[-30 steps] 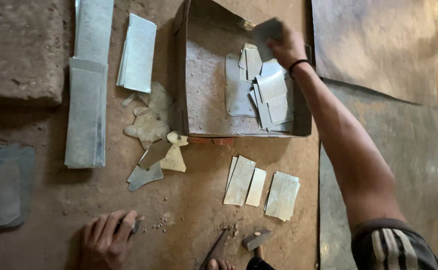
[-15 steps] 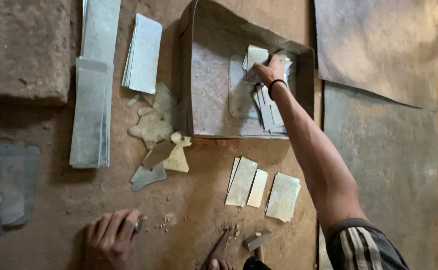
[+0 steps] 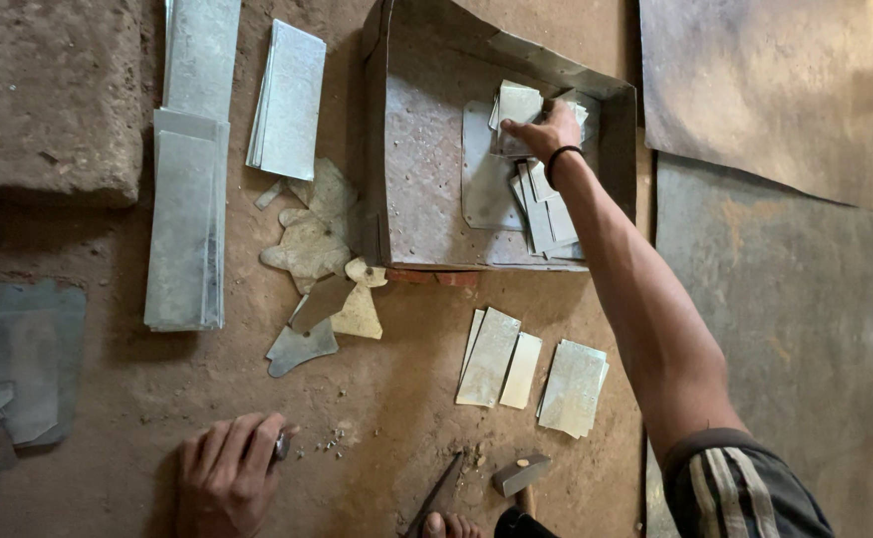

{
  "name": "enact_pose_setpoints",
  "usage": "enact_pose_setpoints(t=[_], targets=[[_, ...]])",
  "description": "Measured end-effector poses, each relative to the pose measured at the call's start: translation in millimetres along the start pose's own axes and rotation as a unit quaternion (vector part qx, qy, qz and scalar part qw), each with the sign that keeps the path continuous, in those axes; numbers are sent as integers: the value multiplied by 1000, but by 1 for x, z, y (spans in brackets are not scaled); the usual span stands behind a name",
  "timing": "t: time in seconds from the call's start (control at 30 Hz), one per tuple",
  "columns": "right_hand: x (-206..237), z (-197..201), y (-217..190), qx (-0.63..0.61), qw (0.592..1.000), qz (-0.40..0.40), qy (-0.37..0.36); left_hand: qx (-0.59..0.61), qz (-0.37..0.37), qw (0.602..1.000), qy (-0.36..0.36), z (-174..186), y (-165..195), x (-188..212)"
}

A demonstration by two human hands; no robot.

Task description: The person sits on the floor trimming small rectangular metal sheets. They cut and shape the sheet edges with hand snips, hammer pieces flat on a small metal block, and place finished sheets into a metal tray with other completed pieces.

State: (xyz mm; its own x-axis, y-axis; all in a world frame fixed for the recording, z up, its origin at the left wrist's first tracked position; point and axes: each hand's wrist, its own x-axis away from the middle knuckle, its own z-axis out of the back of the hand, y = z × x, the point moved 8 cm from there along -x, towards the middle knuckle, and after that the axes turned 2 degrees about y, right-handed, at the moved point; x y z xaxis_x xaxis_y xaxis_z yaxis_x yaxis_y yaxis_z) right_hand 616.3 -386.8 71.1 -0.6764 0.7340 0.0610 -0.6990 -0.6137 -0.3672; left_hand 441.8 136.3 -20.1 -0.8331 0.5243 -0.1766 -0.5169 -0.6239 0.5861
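Metal tray of cut sheet pieces; right hand gripping some; left hand curled on floor

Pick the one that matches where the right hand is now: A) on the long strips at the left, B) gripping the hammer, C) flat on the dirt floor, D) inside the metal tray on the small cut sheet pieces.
D: the right hand reaches into the metal tray and rests on the small cut sheet pieces piled there.
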Motion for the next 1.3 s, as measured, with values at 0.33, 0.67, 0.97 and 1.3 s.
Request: enact_pose_setpoints(t=[0.33,0.67,0.97,1.3], targets=[[8,5,-12,-160,982,93,29,5,-26,1000,16,14,6,-6],[85,5,-63,-260,937,215,-92,52,-11,996,65,16,2,5],[296,17,-72,-327,879,39,-345,638,262,721,68,37,24,-5],[412,19,-119,-300,856,113,-405,714,259,647,59,92,51,14]])
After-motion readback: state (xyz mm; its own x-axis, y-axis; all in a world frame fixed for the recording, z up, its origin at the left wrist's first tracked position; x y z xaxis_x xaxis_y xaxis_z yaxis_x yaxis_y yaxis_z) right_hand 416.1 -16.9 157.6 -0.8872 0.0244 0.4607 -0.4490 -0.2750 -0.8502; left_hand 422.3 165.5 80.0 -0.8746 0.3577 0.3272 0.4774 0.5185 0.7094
